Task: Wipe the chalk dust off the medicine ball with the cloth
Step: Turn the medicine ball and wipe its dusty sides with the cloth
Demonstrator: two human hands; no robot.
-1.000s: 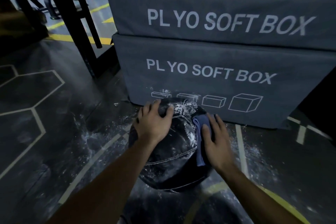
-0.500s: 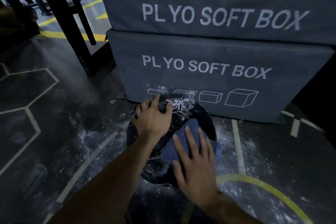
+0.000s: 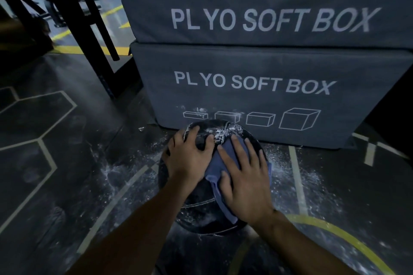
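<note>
1. The floor (image 3: 67, 163) at left is dark matting with pale hexagon lines; white chalk dust (image 3: 107, 169) is scattered on it near the ball, so a trailing corner of fabric could pick up powder and smear it back on.
2. The left hand (image 3: 187, 158) rests on the upper left of the medicine ball (image 3: 196, 207), fingers spread and slightly curved over its surface, steadying it; if that hold slackens, the ball may well roll under the wiping pressure.
3. The ball sits on the floor just in front of the lower plyo soft box (image 3: 257, 87); chalk still clings at its top seam.
4. The right hand (image 3: 243, 183) presses the blue cloth (image 3: 214, 169) flat on the ball's upper right, fingers straight and splayed; the cloth could bunch and skip patches.
</note>
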